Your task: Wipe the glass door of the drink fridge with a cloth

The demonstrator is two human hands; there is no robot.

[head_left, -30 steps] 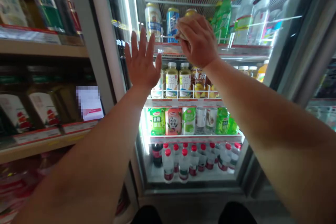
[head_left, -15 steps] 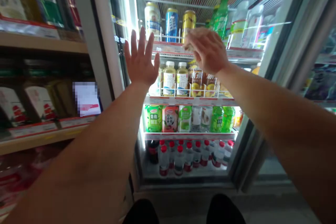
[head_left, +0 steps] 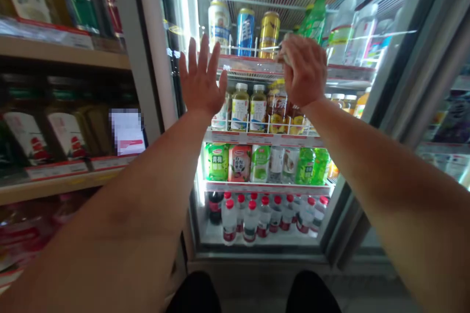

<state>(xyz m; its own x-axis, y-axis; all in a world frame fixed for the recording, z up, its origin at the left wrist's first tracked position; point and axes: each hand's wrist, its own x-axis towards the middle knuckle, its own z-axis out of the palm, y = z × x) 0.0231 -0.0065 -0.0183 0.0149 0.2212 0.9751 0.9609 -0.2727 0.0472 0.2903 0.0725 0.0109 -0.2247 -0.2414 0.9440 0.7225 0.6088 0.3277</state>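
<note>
My left hand (head_left: 203, 80) is spread with its fingers up, palm flat toward the glass door (head_left: 176, 107) of a lit drinks fridge. It holds nothing and seems to rest on the glass. My right hand (head_left: 306, 69) is curled in front of the upper shelf, its fingers closed over a pale cloth (head_left: 285, 56) that is mostly hidden. Behind the hands, a gold can (head_left: 269, 34), a blue can (head_left: 246, 32) and a green bottle (head_left: 316, 17) stand on the upper shelf. Tea bottles (head_left: 258, 107) are on the shelf below.
Lower down are green drink bottles (head_left: 305, 166) and several red-capped water bottles (head_left: 250, 222). To the left, a wooden shelf (head_left: 66, 51) carries bottles, and a blurred-out pale panel (head_left: 127, 132) stands at its edge. A metal door frame (head_left: 396, 127) runs down the right side.
My right hand has moved right, away from the gold can, and its fingers look more tightly curled. My left hand keeps its spread pose; the view has shifted slightly.
</note>
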